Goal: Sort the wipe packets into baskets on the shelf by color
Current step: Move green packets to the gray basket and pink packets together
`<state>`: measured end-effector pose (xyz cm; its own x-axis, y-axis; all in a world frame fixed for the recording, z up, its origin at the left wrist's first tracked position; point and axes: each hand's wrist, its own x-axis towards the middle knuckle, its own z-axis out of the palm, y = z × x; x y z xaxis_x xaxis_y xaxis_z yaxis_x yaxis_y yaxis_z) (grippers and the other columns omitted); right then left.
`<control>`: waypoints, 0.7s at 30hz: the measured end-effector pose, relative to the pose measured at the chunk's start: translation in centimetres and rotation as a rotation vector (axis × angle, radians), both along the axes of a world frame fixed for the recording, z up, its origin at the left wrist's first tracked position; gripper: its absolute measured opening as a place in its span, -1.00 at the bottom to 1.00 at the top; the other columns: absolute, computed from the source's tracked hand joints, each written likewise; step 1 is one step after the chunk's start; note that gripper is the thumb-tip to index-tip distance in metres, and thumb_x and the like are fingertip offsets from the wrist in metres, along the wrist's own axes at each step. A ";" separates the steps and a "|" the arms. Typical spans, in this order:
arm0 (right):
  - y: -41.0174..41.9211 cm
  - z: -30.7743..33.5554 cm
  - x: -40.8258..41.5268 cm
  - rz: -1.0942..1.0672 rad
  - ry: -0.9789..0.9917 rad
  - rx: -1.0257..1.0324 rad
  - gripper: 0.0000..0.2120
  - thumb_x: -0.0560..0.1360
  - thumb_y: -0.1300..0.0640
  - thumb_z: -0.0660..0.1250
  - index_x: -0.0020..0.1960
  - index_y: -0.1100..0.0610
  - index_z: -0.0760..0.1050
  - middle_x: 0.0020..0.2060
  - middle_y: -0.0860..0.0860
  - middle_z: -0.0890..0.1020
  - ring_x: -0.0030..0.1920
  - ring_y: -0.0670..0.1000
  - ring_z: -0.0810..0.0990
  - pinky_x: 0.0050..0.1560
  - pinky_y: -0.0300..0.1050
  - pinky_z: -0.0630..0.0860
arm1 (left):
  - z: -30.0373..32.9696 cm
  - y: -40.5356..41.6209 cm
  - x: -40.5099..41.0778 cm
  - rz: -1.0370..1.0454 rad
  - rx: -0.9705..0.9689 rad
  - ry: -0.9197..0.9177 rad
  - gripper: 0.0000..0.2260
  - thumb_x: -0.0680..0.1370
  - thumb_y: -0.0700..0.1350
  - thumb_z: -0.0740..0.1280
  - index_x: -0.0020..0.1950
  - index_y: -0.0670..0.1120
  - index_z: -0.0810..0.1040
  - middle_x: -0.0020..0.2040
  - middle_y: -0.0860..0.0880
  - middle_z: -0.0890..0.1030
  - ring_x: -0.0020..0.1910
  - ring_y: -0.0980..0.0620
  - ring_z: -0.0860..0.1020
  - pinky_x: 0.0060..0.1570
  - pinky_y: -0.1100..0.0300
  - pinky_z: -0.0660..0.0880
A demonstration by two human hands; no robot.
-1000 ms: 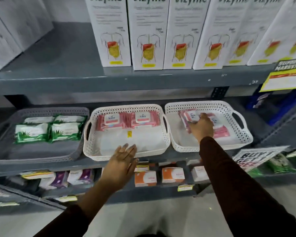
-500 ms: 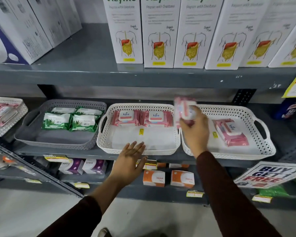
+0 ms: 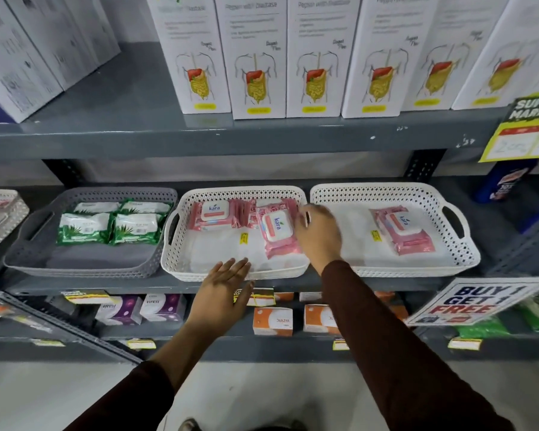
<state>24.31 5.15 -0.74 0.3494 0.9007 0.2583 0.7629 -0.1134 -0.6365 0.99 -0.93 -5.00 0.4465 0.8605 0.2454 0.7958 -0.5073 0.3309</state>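
Note:
Three baskets stand side by side on the middle shelf. The grey basket holds several green wipe packets. The middle white basket has pink packets along its back. A further pink packet lies lengthwise in its right half, and my right hand grips that packet's right edge. My left hand is flat and spread, with its fingertips at the middle basket's front rim. The right white basket holds one pink packet.
Another white basket with pink packets sits at the far left. White medicine boxes line the shelf above. Small orange boxes and purple boxes fill the shelf below. A "buy 1 get 1 free" sign hangs at the right.
My right hand lifted a pink packet out of the right basket, carried it left and set it into the middle basket. My left hand stayed at that basket's front rim.

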 end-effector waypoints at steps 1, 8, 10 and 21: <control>-0.2 0.1 1.9 -0.091 -0.020 0.048 -0.81 0.54 0.09 0.31 0.07 0.14 0.62 -0.02 0.16 0.65 0.01 0.21 0.62 -0.14 -0.05 0.55 | -0.1 0.0 0.0 0.005 0.007 0.000 -0.60 0.60 0.04 0.19 0.38 -0.11 0.48 0.38 -0.06 0.50 0.41 -0.06 0.41 0.46 0.05 0.18; -0.9 -1.7 15.2 -0.489 -0.010 -0.590 -0.30 0.52 -0.07 0.35 0.55 0.12 0.16 0.54 0.29 0.18 0.52 0.34 0.18 0.45 0.34 0.25 | -0.9 0.4 0.3 -0.005 0.047 0.015 -0.57 0.60 0.06 0.12 0.35 -0.13 0.50 0.35 -0.09 0.53 0.37 -0.09 0.46 0.41 -0.03 0.31; -1.0 -2.1 16.4 -0.468 -0.007 -0.616 -0.26 0.51 -0.05 0.38 0.57 0.06 0.11 0.50 0.31 0.23 0.49 0.33 0.23 0.39 0.32 0.34 | -1.0 0.6 0.2 -0.011 0.054 0.020 -0.57 0.61 0.06 0.11 0.35 -0.13 0.50 0.35 -0.09 0.53 0.37 -0.09 0.46 0.41 -0.03 0.32; -1.8 1.1 9.6 -0.422 0.136 0.080 -0.60 0.45 0.01 0.43 0.22 0.08 0.44 -0.02 0.22 0.67 0.00 0.26 0.62 -0.01 0.05 0.56 | -0.3 0.8 -2.6 -0.078 0.052 0.140 -0.52 0.63 0.09 0.05 0.49 -0.10 0.30 0.49 -0.05 0.35 0.50 -0.06 0.26 0.49 -0.04 0.18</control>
<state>33.89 3.40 0.36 0.7173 0.6512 0.2480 0.5694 -0.3426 -0.7473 -1.61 -0.17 -5.34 0.5439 0.8098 0.2200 0.7900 -0.5826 0.1912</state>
